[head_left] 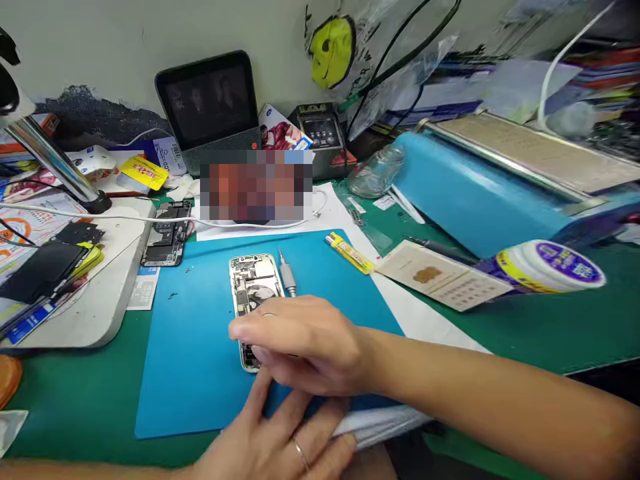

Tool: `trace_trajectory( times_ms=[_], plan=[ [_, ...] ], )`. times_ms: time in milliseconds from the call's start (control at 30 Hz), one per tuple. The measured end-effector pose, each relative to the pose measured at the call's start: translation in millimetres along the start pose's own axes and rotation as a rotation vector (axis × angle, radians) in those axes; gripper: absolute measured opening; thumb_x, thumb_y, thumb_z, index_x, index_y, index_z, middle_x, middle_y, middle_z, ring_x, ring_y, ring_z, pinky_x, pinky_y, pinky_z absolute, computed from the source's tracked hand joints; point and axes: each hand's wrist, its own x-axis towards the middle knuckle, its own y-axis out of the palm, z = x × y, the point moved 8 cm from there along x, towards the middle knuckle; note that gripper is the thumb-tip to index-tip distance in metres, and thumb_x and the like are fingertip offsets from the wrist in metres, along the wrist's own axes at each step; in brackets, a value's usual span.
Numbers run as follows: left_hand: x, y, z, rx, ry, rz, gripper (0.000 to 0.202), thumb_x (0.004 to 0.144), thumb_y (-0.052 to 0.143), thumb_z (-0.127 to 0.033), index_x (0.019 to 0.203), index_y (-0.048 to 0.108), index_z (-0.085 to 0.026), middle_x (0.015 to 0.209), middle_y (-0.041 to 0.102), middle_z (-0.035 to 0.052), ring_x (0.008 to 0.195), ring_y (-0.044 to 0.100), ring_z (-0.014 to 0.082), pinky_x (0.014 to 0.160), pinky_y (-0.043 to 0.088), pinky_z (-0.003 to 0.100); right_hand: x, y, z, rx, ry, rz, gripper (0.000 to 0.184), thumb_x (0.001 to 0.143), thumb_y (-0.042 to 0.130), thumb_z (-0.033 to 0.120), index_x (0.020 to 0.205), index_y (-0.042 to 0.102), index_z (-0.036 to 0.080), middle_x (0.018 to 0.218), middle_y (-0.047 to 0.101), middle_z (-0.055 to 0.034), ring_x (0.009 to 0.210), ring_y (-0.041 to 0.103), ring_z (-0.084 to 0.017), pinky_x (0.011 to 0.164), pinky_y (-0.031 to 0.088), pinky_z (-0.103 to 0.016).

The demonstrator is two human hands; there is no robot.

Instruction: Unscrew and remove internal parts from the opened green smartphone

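An opened phone (pixel 253 283) with its insides showing lies on a blue mat (pixel 200 347). My right hand (pixel 305 343) hovers over the phone's near end, thumb and fingers pressed together in a pinch; what they hold is hidden. My left hand (pixel 275 440), a ring on one finger, lies flat on the mat's near edge with fingers stretched out, the forefinger reaching to the phone's near end. A small grey screwdriver (pixel 287 275) rests on the mat just right of the phone.
A second opened phone (pixel 167 235) lies left of the mat, beside a white pad (pixel 100 293) with black parts. A yellow tube (pixel 350 253), a card (pixel 443 275), a tape roll (pixel 550 265), a blue machine (pixel 480 193) and a small screen (pixel 210 107) stand behind.
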Motion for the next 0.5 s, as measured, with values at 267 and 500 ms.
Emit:
trace_trajectory(
  times_ms=[267,500],
  plan=[
    [0.2,-1.6,-1.6,-0.024,-0.019,-0.007,0.026,0.106,0.061,-0.039,0.130,0.071,-0.039,0.138,0.067,-0.0050,0.125,0.054,0.0251,0.110,0.035,0.046,-1.5,2.9,1.2,-0.006,-0.011,0.041,0.033,0.108,0.043,0.010,0.140,0.048,0.013,0.102,0.077,-0.0045,0.083,0.069,-0.010,0.080,0.059,-0.020],
    [0.2,-1.1,-1.3,-0.003,-0.018,0.023,0.028,0.106,0.059,-0.040,0.133,0.070,-0.041,0.142,0.066,-0.0061,0.121,0.055,0.0255,0.104,0.037,0.045,0.7,-0.6,4.6,-0.055,-0.004,0.036,0.024,0.103,0.063,0.012,0.125,0.058,0.018,0.101,0.077,-0.0030,0.087,0.072,-0.009,0.074,0.057,-0.017]
  ],
)
